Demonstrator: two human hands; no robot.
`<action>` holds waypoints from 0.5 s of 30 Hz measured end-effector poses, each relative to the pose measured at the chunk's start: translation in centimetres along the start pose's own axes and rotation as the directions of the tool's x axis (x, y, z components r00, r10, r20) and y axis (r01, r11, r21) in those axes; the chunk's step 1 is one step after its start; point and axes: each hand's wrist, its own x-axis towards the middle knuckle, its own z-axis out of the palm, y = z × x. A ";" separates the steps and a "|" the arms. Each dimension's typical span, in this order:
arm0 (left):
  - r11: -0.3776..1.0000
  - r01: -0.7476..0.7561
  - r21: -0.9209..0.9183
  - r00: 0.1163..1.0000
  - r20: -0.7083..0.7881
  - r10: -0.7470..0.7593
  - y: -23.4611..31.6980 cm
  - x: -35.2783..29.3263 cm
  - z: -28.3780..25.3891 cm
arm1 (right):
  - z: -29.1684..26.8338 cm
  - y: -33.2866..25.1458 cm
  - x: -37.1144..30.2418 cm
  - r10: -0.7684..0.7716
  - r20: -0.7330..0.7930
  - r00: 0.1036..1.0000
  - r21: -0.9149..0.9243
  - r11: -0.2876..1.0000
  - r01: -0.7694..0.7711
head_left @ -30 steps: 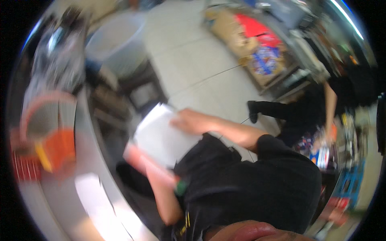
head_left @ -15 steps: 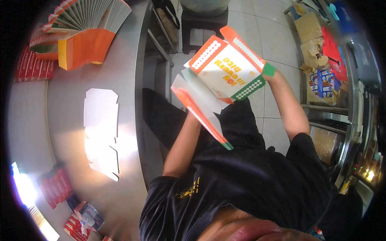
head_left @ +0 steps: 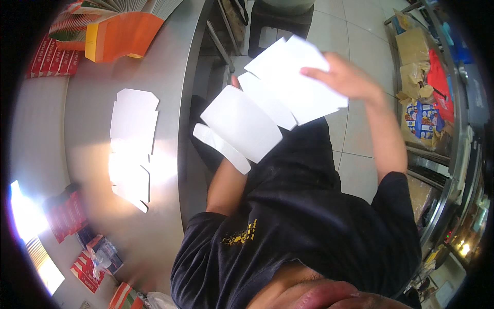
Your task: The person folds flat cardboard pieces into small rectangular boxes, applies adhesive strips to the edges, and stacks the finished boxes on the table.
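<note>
— What's the surface like?

— A brushed steel counter (head_left: pixel 170 67), smooth and glaring with reflected light, runs up the left side; pale floor tiles (head_left: pixel 360 56) lie at one o'clock.

— Nearest things first?

— A flat white carton blank (head_left: pixel 267 103), thin matte card with rounded flaps, is held unfolded in front of the black shirt at twelve o'clock. The right hand (head_left: pixel 346 77) grips its upper panel, fingers spread over the card. The left hand (head_left: pixel 235 82) is mostly hidden behind the card; its grip I cannot tell.

— Farther out?

— Another white blank (head_left: pixel 133 144) lies flat on the counter at nine o'clock. A fanned stack of orange cartons (head_left: pixel 121 31) sits at eleven.
</note>
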 end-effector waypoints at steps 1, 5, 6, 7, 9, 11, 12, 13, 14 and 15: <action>0.999 0.040 0.003 0.998 0.047 -0.040 0.9 0.0 -0.5 | -1.5 0.1 0.1 0.002 0.038 0.999 0.009 1.000 -0.002; 0.927 0.376 0.002 0.866 0.354 -0.352 6.4 2.1 1.8 | -5.5 1.6 1.3 0.142 0.014 0.990 -0.303 0.944 -0.131; 0.927 0.321 0.192 0.853 0.368 -0.371 6.6 2.9 1.8 | -6.0 1.1 2.1 0.151 0.104 0.983 -0.316 0.942 -0.111; 0.889 0.258 0.379 0.828 0.388 -0.406 6.9 3.9 2.5 | -6.2 1.4 3.0 0.195 0.210 0.958 -0.334 0.935 -0.117; 0.659 0.163 0.734 0.881 0.193 -0.433 7.1 5.5 5.3 | -5.8 1.8 5.5 0.272 0.420 0.866 -0.370 0.923 -0.111; 0.568 0.117 0.815 0.941 0.092 -0.326 6.0 6.7 5.4 | -4.5 1.3 6.1 0.265 0.317 0.911 -0.461 0.882 -0.097; 0.642 0.093 0.761 0.964 0.091 -0.248 4.3 7.5 3.6 | -4.0 2.4 6.6 0.227 0.291 0.930 -0.452 0.889 -0.076; 0.707 0.063 0.704 0.981 0.088 -0.175 2.8 8.1 2.4 | -3.4 3.6 6.8 0.192 0.258 0.947 -0.443 0.895 -0.061; 0.768 0.104 0.632 0.989 0.019 -0.149 1.6 8.1 2.3 | -2.3 5.4 6.8 0.076 0.191 0.979 -0.470 0.882 0.023; 0.793 0.121 0.597 0.991 -0.025 -0.133 0.5 8.4 2.1 | -0.8 7.4 6.7 -0.047 0.131 0.990 -0.501 0.859 0.107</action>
